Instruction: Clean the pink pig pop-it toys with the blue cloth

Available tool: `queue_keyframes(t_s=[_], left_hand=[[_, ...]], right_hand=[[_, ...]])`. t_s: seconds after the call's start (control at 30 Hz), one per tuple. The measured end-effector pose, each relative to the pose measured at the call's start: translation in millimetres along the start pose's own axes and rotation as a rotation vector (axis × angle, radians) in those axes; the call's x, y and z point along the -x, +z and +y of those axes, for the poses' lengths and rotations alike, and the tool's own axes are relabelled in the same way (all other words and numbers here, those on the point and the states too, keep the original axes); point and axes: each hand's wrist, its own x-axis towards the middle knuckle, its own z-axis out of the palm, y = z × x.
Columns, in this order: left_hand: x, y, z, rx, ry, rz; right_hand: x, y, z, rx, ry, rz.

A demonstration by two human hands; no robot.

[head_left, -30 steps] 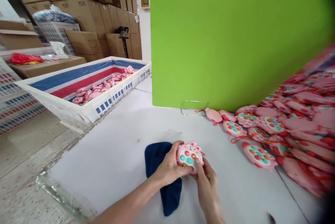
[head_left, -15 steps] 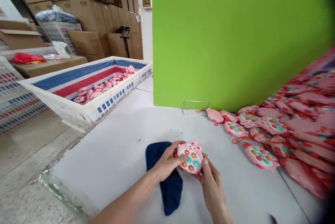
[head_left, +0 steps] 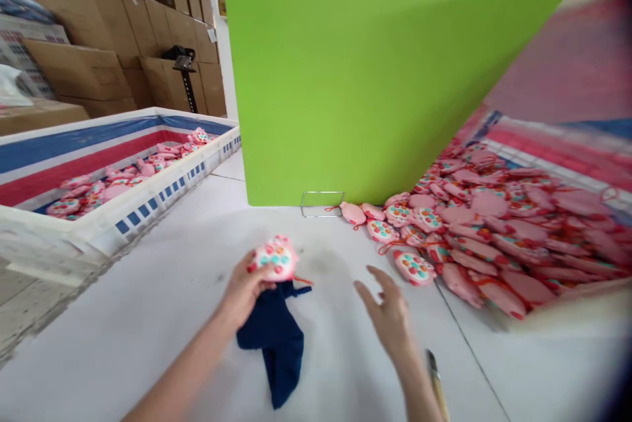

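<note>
My left hand (head_left: 247,290) grips a pink rabbit-shaped pop toy (head_left: 276,259) by its left side, with the coloured buttons facing up and a red cord hanging at its right. A dark blue cloth (head_left: 276,336) lies crumpled on the table just below the toy. My right hand (head_left: 388,310) is in the air over the table, fingers apart and holding nothing. Nearest to it is a single pink button toy (head_left: 415,268) at the edge of the heap. By my right forearm lies a brush (head_left: 435,379) with a light wooden handle, partly hidden.
A large heap of pink toys (head_left: 494,218) spreads over the right side. A green board (head_left: 336,79) stands upright behind the table, with a wire stand (head_left: 322,204) at its foot. More toys lie in a white crate (head_left: 162,188) with a striped lining at the left. Cardboard boxes (head_left: 79,70) are stacked behind.
My right hand has let go of the toy and moved right, opening. My left hand keeps the toy and has shifted left with it. The view has turned right, showing more of the heap and the brush.
</note>
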Motion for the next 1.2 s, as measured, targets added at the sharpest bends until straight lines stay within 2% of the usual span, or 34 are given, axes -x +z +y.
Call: queue_keyframes(t_s=[0.07,0.13,0.17,0.2,0.23,0.3,0.47,0.57,0.67,0.73,0.87,0.97,1.03,1.13,1.2], left_hand=[[-21,-24.9,49,0.159,0.128,0.179],[-39,-50.6,99,0.255,0.247,0.309],[-45,-60.7,118,0.307,0.235,0.372],[-47,-67.4,130,0.324,0.208,0.380],[-46,-70.1,133,0.327,0.177,0.377],[-37,-63.6,115,0.293,0.100,0.302],[0,-10.5,10,0.163,-0.163,-0.007],[16,14.5,-28,0.121,-0.249,-0.097],[23,26.4,-42,0.086,-0.279,-0.155],[24,31.0,-46,0.064,-0.279,-0.204],[21,36.8,-53,0.067,-0.334,-0.268],[15,34.8,-56,0.171,-0.375,-0.333],[12,30.8,-58,0.250,-0.360,-0.376],[12,26.7,-59,0.267,-0.330,-0.367],[14,26.8,-59,0.239,-0.313,-0.374]], right_hand=[[-30,-32,21,0.140,-0.019,0.095],[-56,-57,42,0.257,-0.011,0.164],[-66,-65,52,0.300,-0.008,0.171],[-73,-70,60,0.335,-0.008,0.174],[-77,-72,66,0.368,-0.010,0.175],[-78,-66,74,0.427,-0.025,0.177],[-66,-34,76,0.540,-0.115,0.152],[-70,-25,75,0.571,-0.122,0.161],[-75,-25,68,0.552,-0.134,0.152],[-69,-22,58,0.503,-0.187,0.122],[-22,6,21,0.332,-0.386,0.010],[20,34,-7,0.196,-0.501,-0.095],[37,46,-21,0.045,-0.413,-0.076],[45,55,-29,-0.245,-0.017,-0.056],[44,57,-31,-0.381,0.173,-0.111]])
